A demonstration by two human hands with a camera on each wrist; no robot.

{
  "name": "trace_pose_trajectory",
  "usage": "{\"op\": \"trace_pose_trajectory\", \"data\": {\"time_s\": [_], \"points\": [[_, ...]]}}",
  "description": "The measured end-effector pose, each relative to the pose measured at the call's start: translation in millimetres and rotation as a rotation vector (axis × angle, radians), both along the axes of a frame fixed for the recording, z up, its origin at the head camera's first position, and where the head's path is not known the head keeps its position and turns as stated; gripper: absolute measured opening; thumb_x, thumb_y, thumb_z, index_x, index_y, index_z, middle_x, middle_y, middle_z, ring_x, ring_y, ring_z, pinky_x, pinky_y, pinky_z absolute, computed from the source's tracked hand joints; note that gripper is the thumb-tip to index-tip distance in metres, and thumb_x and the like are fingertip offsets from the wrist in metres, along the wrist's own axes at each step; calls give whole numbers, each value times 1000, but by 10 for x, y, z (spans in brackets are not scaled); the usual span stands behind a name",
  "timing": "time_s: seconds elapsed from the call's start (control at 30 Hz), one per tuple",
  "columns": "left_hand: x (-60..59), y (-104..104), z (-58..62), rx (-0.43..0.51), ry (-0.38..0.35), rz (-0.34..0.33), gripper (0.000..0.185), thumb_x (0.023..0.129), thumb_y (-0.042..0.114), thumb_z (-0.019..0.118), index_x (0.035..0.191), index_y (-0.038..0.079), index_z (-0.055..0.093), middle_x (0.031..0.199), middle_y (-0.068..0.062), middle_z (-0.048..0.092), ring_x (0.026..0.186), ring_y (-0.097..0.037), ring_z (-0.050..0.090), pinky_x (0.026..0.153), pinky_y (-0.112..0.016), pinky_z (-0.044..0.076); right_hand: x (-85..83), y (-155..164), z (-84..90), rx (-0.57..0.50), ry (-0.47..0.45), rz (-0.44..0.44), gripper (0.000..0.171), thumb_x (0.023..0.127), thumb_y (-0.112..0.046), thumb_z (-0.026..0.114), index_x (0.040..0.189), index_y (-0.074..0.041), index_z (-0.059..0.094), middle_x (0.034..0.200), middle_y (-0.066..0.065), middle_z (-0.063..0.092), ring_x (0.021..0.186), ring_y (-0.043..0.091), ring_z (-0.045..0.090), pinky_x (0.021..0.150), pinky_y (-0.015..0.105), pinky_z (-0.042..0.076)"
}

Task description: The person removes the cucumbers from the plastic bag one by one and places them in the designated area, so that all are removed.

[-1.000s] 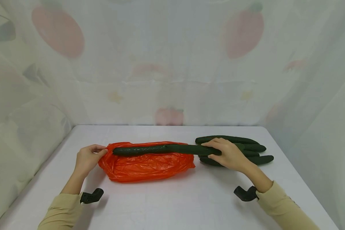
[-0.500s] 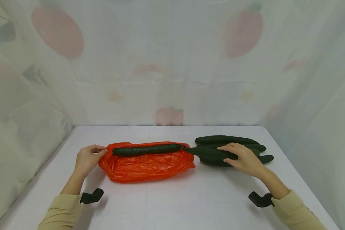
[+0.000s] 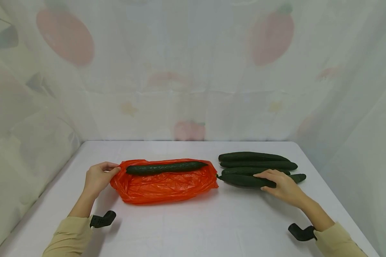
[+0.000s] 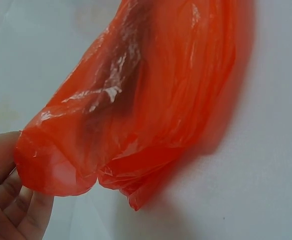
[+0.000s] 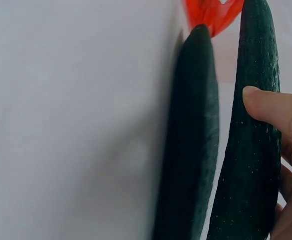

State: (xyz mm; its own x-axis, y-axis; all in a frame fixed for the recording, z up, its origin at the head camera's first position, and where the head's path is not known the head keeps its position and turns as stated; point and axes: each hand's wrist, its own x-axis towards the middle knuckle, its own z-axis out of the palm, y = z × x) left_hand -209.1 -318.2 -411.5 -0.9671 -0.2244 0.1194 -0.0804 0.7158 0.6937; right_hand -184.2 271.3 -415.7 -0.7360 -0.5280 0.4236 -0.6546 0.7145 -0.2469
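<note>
My left hand (image 3: 98,178) pinches the left edge of a red plastic bag (image 3: 161,187), which lies flat. A cucumber (image 3: 167,167) lies lengthwise at the bag's far side; in the left wrist view a dark shape shows through the red film (image 4: 121,70). My right hand (image 3: 283,187) grips a cucumber (image 3: 244,181), its stem end pointing left near the bag. Held over the near side of a cucumber row, it partly hides the nearest one (image 3: 299,177). In the right wrist view, the thumb (image 5: 265,105) lies across the held cucumber, with another cucumber (image 5: 190,135) beside it.
Behind the right hand, more cucumbers lie side by side, among them a far one (image 3: 252,156), a second (image 3: 258,164) and a third (image 3: 254,171). All stand on a white-covered table (image 3: 186,228) with printed curtains (image 3: 193,71) behind and at the sides.
My right hand has carried its cucumber rightward and nearer me, from over the bag to over the row's near side. My left hand and the bag have stayed put.
</note>
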Motion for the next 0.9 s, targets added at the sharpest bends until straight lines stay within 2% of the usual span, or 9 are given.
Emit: {"op": "trace_pose_trajectory", "data": {"time_s": [0.3, 0.5, 0.63, 0.9], "points": [[-1, -9, 1, -7, 4, 6, 31, 88, 29, 59, 103, 3, 67, 92, -14, 66, 68, -17, 53, 50, -25, 44, 44, 119, -177, 35, -28, -17, 52, 66, -7, 80, 114, -18, 64, 105, -7, 63, 94, 16, 60, 73, 33, 51], [-2, -13, -6, -1, -3, 6, 33, 88, 30, 59, 103, 2, 66, 94, -15, 66, 71, -18, 54, 51, -25, 45, 66, 146, -208, 45, -14, -25, 51, 64, -8, 81, 112, -19, 65, 102, -9, 62, 91, 15, 60, 73, 34, 51], [-2, -27, -18, -15, 9, 8, 31, 88, 30, 60, 102, 3, 67, 93, -15, 66, 70, -18, 54, 51, -25, 44, 83, 168, -224, 63, 7, -30, 52, 63, -7, 81, 110, -19, 65, 100, -8, 61, 91, 15, 59, 73, 35, 50], [9, -32, -14, -7, 9, -1, 32, 88, 30, 59, 103, 2, 66, 93, -15, 66, 70, -17, 54, 51, -24, 45, 79, 245, -317, 52, 87, -2, 52, 58, -5, 83, 106, -16, 68, 95, -7, 56, 86, 10, 53, 68, 28, 49]]}}
